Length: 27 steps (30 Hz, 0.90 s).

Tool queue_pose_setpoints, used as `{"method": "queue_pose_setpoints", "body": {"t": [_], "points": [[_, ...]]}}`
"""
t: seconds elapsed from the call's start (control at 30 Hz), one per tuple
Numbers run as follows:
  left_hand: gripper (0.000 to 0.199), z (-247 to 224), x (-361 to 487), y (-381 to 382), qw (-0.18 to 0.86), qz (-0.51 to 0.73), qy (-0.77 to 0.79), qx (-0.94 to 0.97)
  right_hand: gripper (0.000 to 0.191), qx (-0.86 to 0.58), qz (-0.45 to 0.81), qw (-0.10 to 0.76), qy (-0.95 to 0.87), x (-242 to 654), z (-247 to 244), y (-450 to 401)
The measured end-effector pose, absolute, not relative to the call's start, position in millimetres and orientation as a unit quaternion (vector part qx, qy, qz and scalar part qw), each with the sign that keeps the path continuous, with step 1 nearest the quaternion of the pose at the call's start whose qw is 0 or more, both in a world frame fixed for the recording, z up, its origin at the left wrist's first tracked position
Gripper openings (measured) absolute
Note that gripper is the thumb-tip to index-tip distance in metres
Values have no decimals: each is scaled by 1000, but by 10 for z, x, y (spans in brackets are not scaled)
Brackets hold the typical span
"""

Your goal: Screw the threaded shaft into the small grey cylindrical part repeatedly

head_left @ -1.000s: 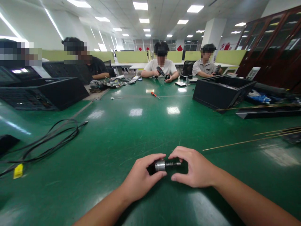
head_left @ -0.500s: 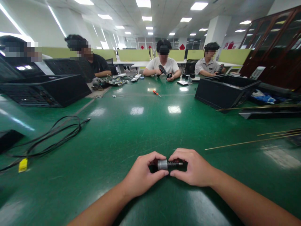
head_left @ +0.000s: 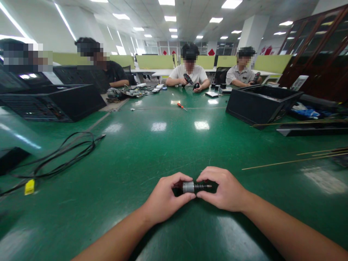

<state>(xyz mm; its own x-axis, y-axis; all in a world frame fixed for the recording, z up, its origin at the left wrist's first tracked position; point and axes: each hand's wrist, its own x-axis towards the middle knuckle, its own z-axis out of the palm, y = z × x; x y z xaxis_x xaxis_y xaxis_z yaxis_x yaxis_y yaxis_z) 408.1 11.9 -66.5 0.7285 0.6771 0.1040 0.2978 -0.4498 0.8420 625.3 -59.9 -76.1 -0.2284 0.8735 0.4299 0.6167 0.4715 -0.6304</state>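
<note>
A small metal cylinder with a dark spring-like shaft and a pale tip lies level between my two hands, near the front of the green table. My left hand curls round the silver body, thumb below and fingers above, and grips it. On the other side my right hand arches round the thin shaft with thumb and fingers apart. Its fingertips are close to the silver body, and a gap shows between the palm and the shaft's tip. The cylinder's rear end is hidden by my left hand.
Looped black cables with a yellow tag lie at left. Open black cases stand at far left and right. Thin rods reach in from the right. A red screwdriver lies beyond. Several people sit across and at left.
The view has shifted slightly. My right hand sits a little higher and its fingers look slightly wider apart around the shaft. My left hand keeps its grip on the cylinder.
</note>
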Motion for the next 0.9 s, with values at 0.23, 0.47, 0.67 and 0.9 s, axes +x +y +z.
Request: {"method": "queue_pose_setpoints", "body": {"t": [0.23, 0.47, 0.67, 0.9], "points": [[26, -671, 4077, 119, 438, 221, 292, 821, 19, -486, 169, 381, -769, 6233, -741, -615], [26, -669, 4077, 107, 442, 225, 287, 820, 18, -485, 177, 378, -768, 6236, -740, -608], [26, -666, 4079, 105, 436, 222, 289, 823, 17, -472, 170, 384, -775, 6233, -745, -613], [26, -661, 4084, 97, 435, 227, 289, 822, 12, -473, 167, 385, -775, 6227, -779, -599]]}}
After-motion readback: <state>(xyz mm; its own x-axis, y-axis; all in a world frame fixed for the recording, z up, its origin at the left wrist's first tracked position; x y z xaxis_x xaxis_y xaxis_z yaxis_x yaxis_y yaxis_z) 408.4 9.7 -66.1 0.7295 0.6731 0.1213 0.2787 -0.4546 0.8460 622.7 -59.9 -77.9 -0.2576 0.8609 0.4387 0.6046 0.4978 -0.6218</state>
